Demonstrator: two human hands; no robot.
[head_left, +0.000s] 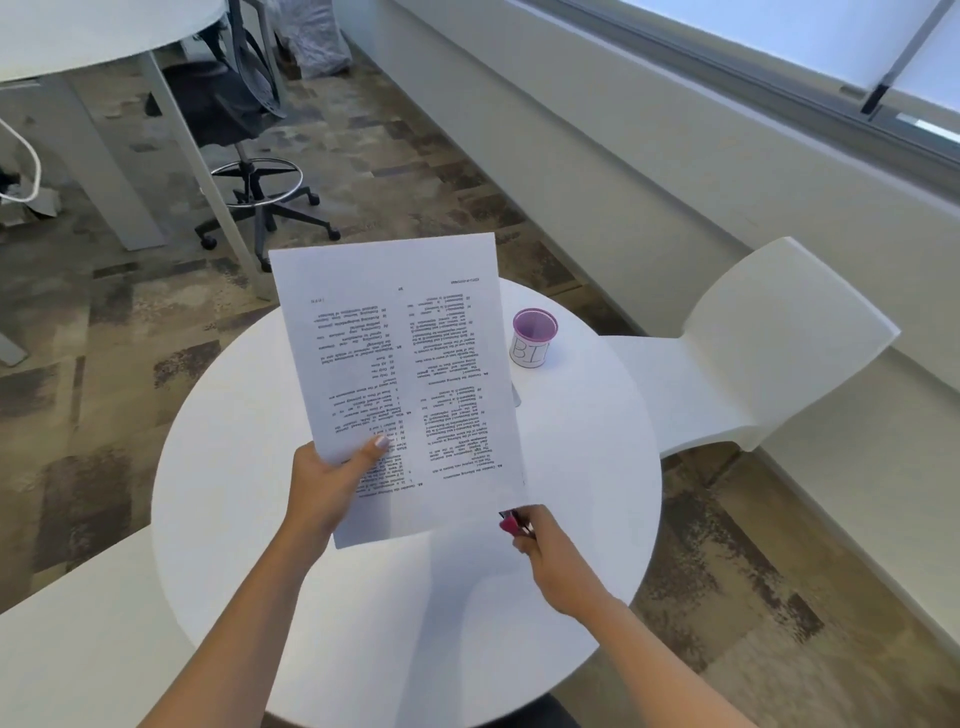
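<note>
Holding the sheets (400, 364) above the desk (234, 493), the left grip (324, 488) pinches their left edge while the right grip (545, 551), clamped on a pink tool (511, 522), probably must next squeeze it on their near right corner.

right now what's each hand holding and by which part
The left hand pinches the printed sheet at its near left edge, thumb on top. The right hand grips a small pink tool, partly hidden in its fingers, beside the sheet's near right corner.
</note>
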